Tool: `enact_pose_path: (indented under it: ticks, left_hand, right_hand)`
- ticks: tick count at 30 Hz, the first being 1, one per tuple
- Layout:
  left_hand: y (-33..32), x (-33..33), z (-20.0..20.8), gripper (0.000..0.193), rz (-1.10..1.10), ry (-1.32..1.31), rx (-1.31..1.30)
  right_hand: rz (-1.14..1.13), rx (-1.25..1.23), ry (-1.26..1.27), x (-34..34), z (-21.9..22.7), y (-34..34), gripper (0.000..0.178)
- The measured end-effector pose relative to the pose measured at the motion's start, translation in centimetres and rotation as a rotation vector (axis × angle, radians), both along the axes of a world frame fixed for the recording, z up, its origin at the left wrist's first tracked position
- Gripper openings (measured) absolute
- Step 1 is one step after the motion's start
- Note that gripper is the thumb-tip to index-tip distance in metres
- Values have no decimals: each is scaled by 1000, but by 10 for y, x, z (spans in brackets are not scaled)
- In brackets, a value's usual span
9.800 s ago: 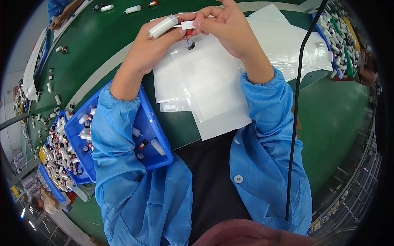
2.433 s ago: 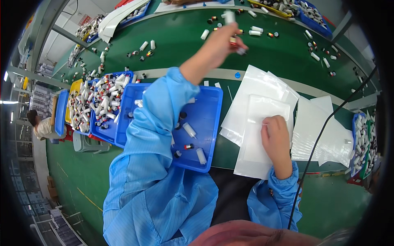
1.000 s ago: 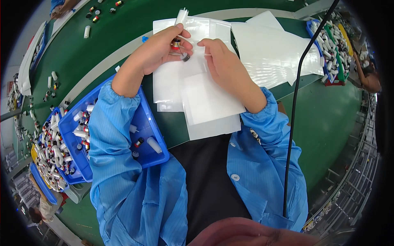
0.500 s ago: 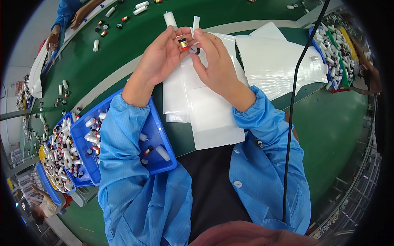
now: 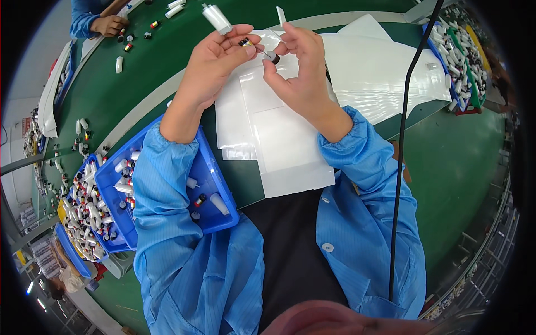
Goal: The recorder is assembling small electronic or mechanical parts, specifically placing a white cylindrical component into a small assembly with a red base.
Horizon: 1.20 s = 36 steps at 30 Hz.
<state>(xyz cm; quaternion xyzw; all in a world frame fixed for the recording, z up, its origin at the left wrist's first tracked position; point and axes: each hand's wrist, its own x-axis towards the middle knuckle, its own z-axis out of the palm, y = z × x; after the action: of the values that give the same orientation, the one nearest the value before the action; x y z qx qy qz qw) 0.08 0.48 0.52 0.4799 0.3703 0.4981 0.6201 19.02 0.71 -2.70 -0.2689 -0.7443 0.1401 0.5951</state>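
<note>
Over the white sheets, my two hands are raised close together. My left hand is closed. A small black-and-gold cylindrical piece is pinched in its fingertips, and a white cylinder with a grey end sticks up from its fingers. Also closed, my right hand grips a round grey-and-black cap whose thin stem points toward the left-hand piece. A narrow white strip rises from between its upper fingers. Whether stem and black-and-gold piece touch, I cannot tell.
At my left a blue tray holds white cylinders and small caps, with fuller bins beyond it. More parts lie on the green table. A co-worker's hand is at upper left. A black cable hangs at right, before filled bins.
My left hand has turned from palm-up to a pinch on the black-and-gold piece. The white cylinder has tilted left. My right hand has moved slightly right with the cap. The co-worker's hand has shifted.
</note>
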Motion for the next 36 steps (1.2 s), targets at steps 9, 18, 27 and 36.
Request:
enact_pose_path:
  ticks: [9, 18, 27, 36]
  left_hand:
    - [0, 4, 5, 42, 49, -22, 19]
    - [-3, 5, -4, 42, 43, 129, 136]
    - [-3, 7, -5, 41, 62, 208, 162]
    - [-7, 12, 1, 38, 56, 215, 101]
  right_hand:
    - [23, -69, 8, 5, -1, 5, 67]
    - [448, -907, 515, -7, 19, 3, 56]
    - [424, -874, 640, -14, 10, 3, 56]
    - [428, -729, 701, -17, -1, 5, 51]
